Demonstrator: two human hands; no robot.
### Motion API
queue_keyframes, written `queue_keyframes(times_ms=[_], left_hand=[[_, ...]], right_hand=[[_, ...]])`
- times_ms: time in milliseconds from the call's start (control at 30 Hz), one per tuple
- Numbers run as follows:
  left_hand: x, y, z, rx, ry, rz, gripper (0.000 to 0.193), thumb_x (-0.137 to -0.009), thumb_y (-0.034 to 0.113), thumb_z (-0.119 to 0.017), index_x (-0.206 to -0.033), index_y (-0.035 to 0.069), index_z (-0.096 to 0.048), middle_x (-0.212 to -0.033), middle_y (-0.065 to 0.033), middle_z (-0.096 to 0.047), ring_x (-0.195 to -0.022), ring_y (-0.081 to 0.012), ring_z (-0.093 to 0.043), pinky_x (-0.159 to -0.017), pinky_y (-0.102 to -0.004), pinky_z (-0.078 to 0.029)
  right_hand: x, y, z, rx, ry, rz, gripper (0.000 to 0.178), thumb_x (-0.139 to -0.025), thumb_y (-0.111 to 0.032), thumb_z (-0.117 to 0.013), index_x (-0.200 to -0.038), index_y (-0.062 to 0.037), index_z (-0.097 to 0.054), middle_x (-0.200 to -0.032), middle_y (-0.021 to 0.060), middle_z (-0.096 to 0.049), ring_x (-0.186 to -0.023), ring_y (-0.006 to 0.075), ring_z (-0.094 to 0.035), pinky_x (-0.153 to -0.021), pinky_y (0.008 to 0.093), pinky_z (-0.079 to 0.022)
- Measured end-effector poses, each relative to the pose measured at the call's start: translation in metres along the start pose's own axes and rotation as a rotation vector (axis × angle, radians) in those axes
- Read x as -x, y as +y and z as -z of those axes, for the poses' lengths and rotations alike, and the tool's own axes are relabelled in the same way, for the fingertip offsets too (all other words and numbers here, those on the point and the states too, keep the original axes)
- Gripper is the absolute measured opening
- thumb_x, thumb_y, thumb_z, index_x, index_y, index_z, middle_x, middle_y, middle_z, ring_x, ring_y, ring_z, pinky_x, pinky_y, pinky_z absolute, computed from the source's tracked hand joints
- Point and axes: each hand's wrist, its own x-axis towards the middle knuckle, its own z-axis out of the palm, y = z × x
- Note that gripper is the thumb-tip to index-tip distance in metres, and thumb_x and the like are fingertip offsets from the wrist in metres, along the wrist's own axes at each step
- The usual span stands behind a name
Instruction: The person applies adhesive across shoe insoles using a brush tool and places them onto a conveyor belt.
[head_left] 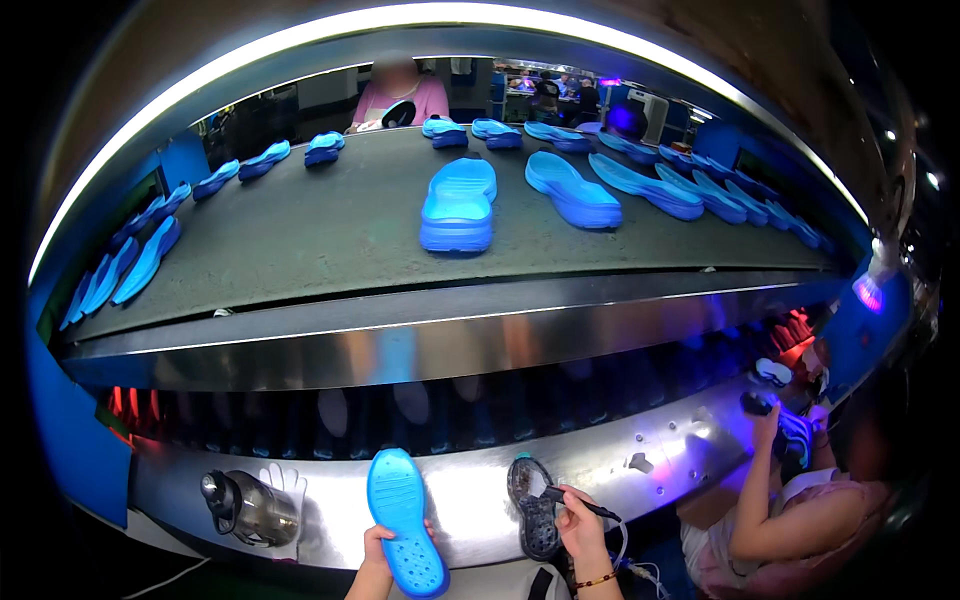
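My left hand (378,545) is closed around the side of a bright blue shoe sole (400,495), which stands nearly upright with its holed heel end toward me. In the fingers of my right hand (582,525) is a black-handled brush (585,502) with a pale tip and a thin white tube trailing from its rear end. Its tip touches or hovers just above a dark outsole (540,525) with a wet-looking whitish patch, lying on the metal ledge (450,500); contact cannot be made out.
Several blue soles (458,205) sit on the green conveyor belt (330,230) beyond a steel rail (400,350). A dark bottle (262,508) and a white glove (290,482) lie at left. A co-worker (800,520) at right holds a sole; another person (400,95) is across the belt.
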Motion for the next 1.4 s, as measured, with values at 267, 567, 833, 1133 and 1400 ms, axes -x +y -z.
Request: queue_keyframes(times_ms=[267,567,833,1133,1400], left_hand=[[-0.001,-0.009,-0.007,0.116,-0.037,0.000,0.074,-0.053,0.017,-0.060,-0.122,0.000,-0.040,-0.100,-0.0183,-0.059,-0.091,-0.0332,-0.059,-0.082,-0.0440,-0.048],[-0.005,-0.010,-0.019,0.080,-0.116,-0.025,0.078,-0.056,0.014,-0.060,-0.127,-0.001,-0.031,-0.100,-0.0180,-0.055,-0.094,-0.0340,-0.056,-0.086,-0.0445,-0.046],[-0.009,-0.010,-0.018,0.074,-0.120,-0.014,0.079,-0.053,0.012,-0.059,-0.126,-0.001,-0.031,-0.100,-0.0187,-0.055,-0.093,-0.0342,-0.056,-0.086,-0.0448,-0.046],[-0.010,-0.016,-0.028,0.074,-0.090,-0.045,0.077,-0.052,0.012,-0.057,-0.124,-0.001,-0.036,-0.100,-0.0192,-0.057,-0.093,-0.0353,-0.057,-0.085,-0.0459,-0.046],[-0.009,-0.013,-0.019,0.030,-0.096,-0.032,0.074,-0.049,0.013,-0.057,-0.119,-0.005,-0.042,-0.100,-0.0204,-0.058,-0.093,-0.0352,-0.057,-0.086,-0.0459,-0.046]], right_hand=[[0.002,0.008,0.002,-0.052,-0.020,0.025,0.018,-0.089,-0.007,-0.054,-0.105,-0.0015,-0.060,-0.085,0.0057,-0.064,-0.051,0.0097,-0.049,-0.048,0.0237,-0.038],[-0.006,0.008,0.005,-0.048,-0.037,0.003,0.019,-0.089,-0.007,-0.054,-0.105,-0.0016,-0.060,-0.084,0.0061,-0.064,-0.052,0.0108,-0.049,-0.048,0.0248,-0.037],[-0.003,0.003,0.005,-0.073,-0.039,0.025,0.018,-0.088,-0.007,-0.054,-0.104,0.0001,-0.060,-0.082,0.0054,-0.062,-0.052,0.0107,-0.049,-0.048,0.0233,-0.038],[-0.001,0.004,-0.007,-0.054,-0.039,0.008,0.018,-0.089,-0.010,-0.053,-0.103,-0.0014,-0.060,-0.079,0.0048,-0.061,-0.051,0.0108,-0.048,-0.048,0.0246,-0.036],[-0.003,0.001,-0.004,-0.057,-0.036,-0.002,0.018,-0.089,-0.011,-0.052,-0.103,-0.0016,-0.060,-0.078,0.0048,-0.061,-0.051,0.0116,-0.047,-0.048,0.0248,-0.036]])
